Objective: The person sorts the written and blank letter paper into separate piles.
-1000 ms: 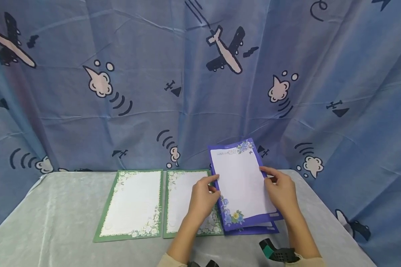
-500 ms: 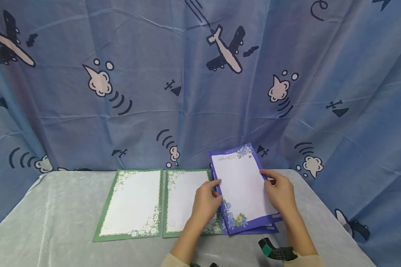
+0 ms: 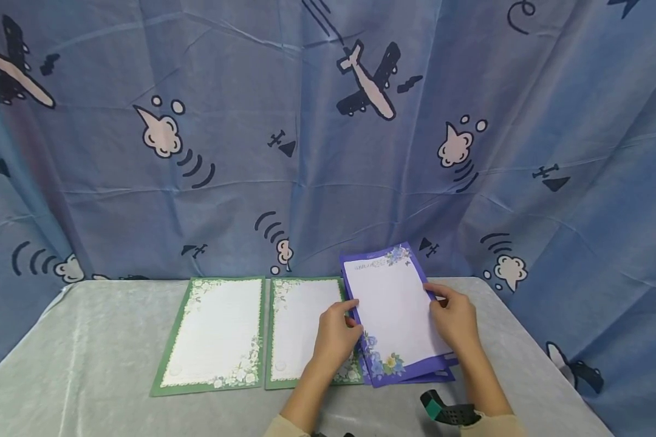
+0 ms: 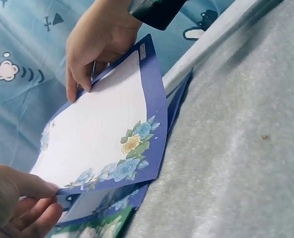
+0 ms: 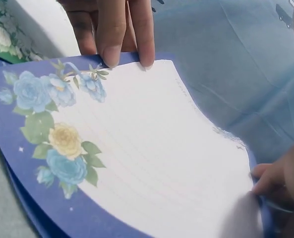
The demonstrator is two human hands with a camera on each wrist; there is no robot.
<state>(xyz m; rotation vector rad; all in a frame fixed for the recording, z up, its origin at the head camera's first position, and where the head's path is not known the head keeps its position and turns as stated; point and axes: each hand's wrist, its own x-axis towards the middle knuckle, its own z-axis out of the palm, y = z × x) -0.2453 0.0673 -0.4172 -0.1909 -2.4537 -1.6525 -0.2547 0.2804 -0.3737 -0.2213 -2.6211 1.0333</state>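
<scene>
A purple-bordered sheet of stationery paper (image 3: pixel 390 309), with blue and yellow flowers in its corners, is held tilted up and slightly bowed. My left hand (image 3: pixel 336 337) pinches its left edge between thumb and fingers. On the opposite side my right hand (image 3: pixel 456 318) pinches the right edge. Beneath lies more purple-bordered paper (image 3: pixel 434 377), mostly covered by the held sheet; a purple edge (image 4: pixel 179 101) of it shows in the left wrist view. Just left of it is a green-bordered sheet (image 3: pixel 303 315) with white flowers, partly hidden behind my left hand.
Another green-bordered sheet (image 3: pixel 213 334) lies flat further left. All the paper is on a table with a pale grey cloth (image 3: pixel 109 364). A blue curtain (image 3: pixel 224 152) printed with aeroplanes hangs right behind the table's back edge. A black device (image 3: pixel 451 413) sits at my right wrist.
Both hands have lowered the held purple-bordered sheet a little toward the table; its top edge stands lower against the curtain and it covers more of the paper below. The green-bordered sheets have stayed put.
</scene>
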